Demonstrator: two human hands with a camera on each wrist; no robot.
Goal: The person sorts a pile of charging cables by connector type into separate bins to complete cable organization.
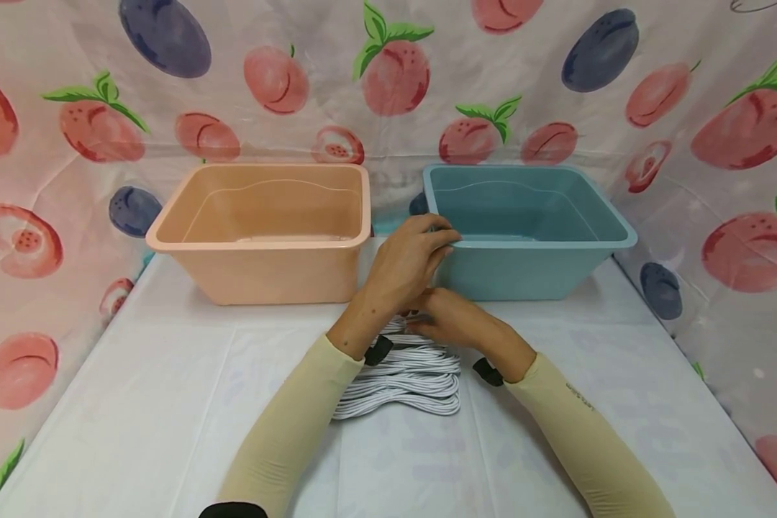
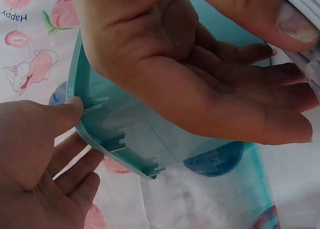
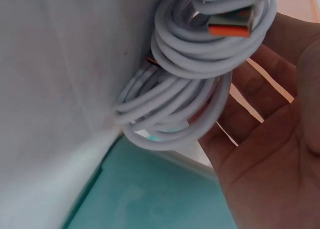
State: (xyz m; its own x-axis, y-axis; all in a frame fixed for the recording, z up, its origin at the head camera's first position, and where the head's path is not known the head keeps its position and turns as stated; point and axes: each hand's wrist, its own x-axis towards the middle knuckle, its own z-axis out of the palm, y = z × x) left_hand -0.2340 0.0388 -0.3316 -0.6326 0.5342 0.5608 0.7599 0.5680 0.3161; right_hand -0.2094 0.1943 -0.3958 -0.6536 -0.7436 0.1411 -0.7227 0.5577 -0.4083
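Note:
My left hand [image 1: 409,255] is at the front left corner of the teal plastic bin [image 1: 501,270]. In the left wrist view that hand [image 2: 37,156] pinches the bin's rim between thumb and fingers. My right hand [image 1: 456,316] is just below it, at the far end of a stack of white cables [image 1: 401,381]. The right wrist view shows coiled ends of the white cables [image 3: 210,54], one with an orange-tongued metal USB plug [image 3: 230,28]. Loosely spread fingers of the right hand [image 3: 275,114] reach behind those coils, with gaps between them.
A peach plastic bin [image 1: 285,273] stands left of the teal one at the back of the table. White cloth [image 1: 168,403] covers the tabletop. A fruit-print curtain [image 1: 337,79] hangs behind and along both sides.

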